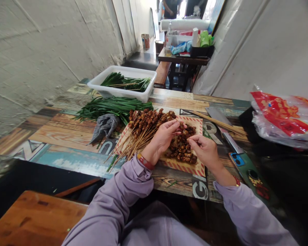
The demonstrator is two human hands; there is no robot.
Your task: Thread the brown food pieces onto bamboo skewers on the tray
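Over a striped paper sheet (200, 131) both my hands work close together. My left hand (162, 139) is closed, its thumb and fingers pinching a small brown glazed piece of food. Just to its right, my right hand (204, 150) is closed in a pinch; anything between its fingertips is too thin to make out. Loose dark brown glazed pieces (183, 155) lie on the sheet beneath my hands. To the left are piled finished food skewers (146, 121), their bare bamboo sticks (136, 143) pointing toward me.
Bare bamboo skewers (220, 124) and a cleaver (220, 119) lie at right, near a phone (251, 174) and red-printed plastic bags (284, 112). Long green leaves (110, 107), a grey cloth (105, 126) and a white tub (102, 89) are at left. People stand far back.
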